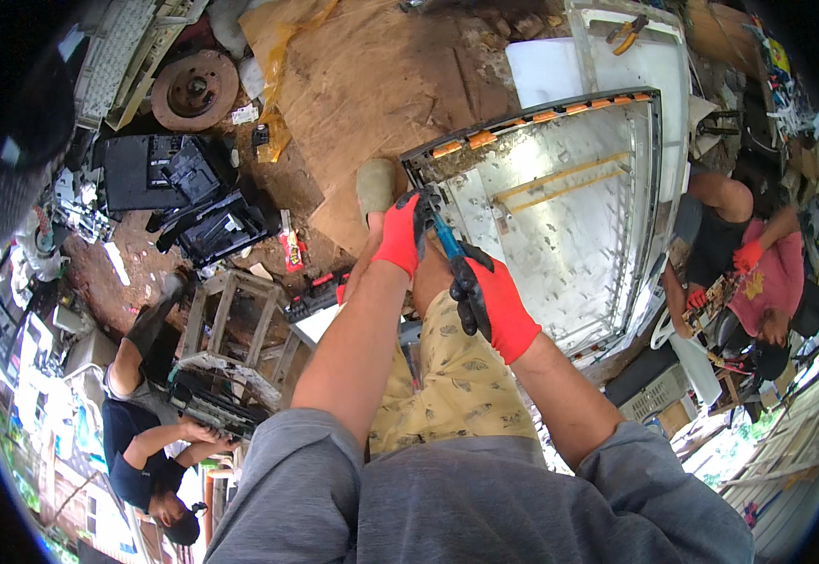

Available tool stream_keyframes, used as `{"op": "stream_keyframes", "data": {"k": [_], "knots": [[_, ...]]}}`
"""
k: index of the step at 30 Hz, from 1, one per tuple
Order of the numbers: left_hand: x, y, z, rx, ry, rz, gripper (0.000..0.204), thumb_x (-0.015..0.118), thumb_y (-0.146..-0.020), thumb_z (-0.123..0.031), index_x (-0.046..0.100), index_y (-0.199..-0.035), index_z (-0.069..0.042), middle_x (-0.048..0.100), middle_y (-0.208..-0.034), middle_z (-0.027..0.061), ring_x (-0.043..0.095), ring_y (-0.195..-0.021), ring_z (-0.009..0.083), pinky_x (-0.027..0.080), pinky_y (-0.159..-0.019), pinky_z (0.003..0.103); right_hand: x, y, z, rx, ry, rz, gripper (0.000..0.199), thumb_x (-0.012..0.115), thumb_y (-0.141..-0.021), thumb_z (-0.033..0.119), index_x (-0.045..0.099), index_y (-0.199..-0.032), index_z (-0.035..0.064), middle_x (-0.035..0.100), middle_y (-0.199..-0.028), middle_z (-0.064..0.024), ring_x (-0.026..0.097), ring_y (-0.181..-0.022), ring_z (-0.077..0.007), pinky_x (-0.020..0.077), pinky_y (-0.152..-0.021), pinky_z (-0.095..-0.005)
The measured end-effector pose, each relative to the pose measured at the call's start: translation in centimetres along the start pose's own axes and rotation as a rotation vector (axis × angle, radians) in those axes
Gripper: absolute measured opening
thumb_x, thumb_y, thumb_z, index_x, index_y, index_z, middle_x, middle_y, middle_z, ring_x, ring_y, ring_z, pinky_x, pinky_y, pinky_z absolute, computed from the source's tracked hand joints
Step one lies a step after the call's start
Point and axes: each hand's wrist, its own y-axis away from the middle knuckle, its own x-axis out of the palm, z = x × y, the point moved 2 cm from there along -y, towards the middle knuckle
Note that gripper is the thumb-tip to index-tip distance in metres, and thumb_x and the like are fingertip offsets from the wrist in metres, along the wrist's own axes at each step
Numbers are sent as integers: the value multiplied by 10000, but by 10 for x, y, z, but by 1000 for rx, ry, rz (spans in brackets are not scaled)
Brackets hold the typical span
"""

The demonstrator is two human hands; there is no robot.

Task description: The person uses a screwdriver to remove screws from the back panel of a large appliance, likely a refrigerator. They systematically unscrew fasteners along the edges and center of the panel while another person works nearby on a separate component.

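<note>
Both gloved hands work at the near corner of the metal panel (569, 207): right hand (494, 301) clamps a blue-handled tool (447, 240), left hand (400, 230) closes around its tip, steadying it.

both bare forearms rise from grey sleeves at the lower edge and converge above the knee. the left hand (400, 230), in a red and black glove, is curled closed. the right hand (489, 301), gloved alike, is closed in a fist just beside it.
</note>
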Motion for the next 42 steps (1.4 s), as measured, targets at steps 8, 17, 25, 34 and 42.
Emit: {"op": "stream_keyframes", "data": {"k": [8,17,25,34,42], "knots": [[-10,-8,-1,11,73,-10,324,573,-984,-279,644,-1193,-41,717,-1044,93,672,-909,221,530,-818,327,-6,-17,12,91,-70,15,221,545,-980,302,611,-1026,96,522,-647,-13,420,-384,-132,325,-354,-289],[-10,-16,-20,362,-393,-283,194,620,-953,-225,647,-1067,-71,688,-954,50,642,-798,196,521,-701,335,29,-42,21,270,-528,-15,154,653,-907,301,575,-857,179,515,-611,-8,427,-424,-155,327,-394,-284],[0,-28,-46,-15,-127,24,112,592,-899,-84,685,-963,-88,666,-864,68,626,-718,207,513,-648,340,34,-48,15,411,-671,-62,158,665,-911,280,568,-931,158,523,-702,-40,440,-476,-151,344,-407,-316],[0,-26,-43,68,62,20,238,610,-897,-78,666,-1128,-83,679,-950,44,633,-809,184,511,-693,310,60,-41,40,396,-241,-270,151,610,-905,275,547,-797,191,526,-650,-4,398,-444,-136,284,-402,-294],[-5,-9,-30,52,83,-92,131,671,-920,-187,666,-1008,-90,683,-880,37,630,-727,156,512,-660,289,43,-43,50,-84,1311,-346,306,626,-851,259,644,-1100,82,687,-888,-108,660,-733,-282,511,-622,-420]]}}
